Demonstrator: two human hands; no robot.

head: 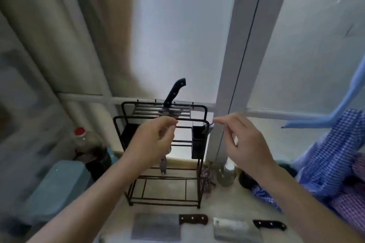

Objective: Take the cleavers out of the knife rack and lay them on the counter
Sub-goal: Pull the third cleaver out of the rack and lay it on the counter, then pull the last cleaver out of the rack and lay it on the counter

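Left hand (153, 142) and right hand (244, 142) raised before knife rack (164, 156), apart, fingers loosely curled, gripping nothing. One black-handled knife (174, 92) stands in rack's back slot. Two cleavers on desk (223, 201) in front: brown-handled cleaver (158, 227), black-handled cleaver (237, 230). Red-capped bottle (87, 144) left; checked cloths (331, 156) right.

I'm seeing a bottle w/ red cap (80, 132) standing at left, just behind a teal plastic container (59, 187). Blue checked cloth (333, 156) is piling up at right, w/ a light-blue hanger (343, 102) sticking out above it. A small clear jar (226, 173) is sitting near the window frame (237, 61), frosted glass glowing behind.
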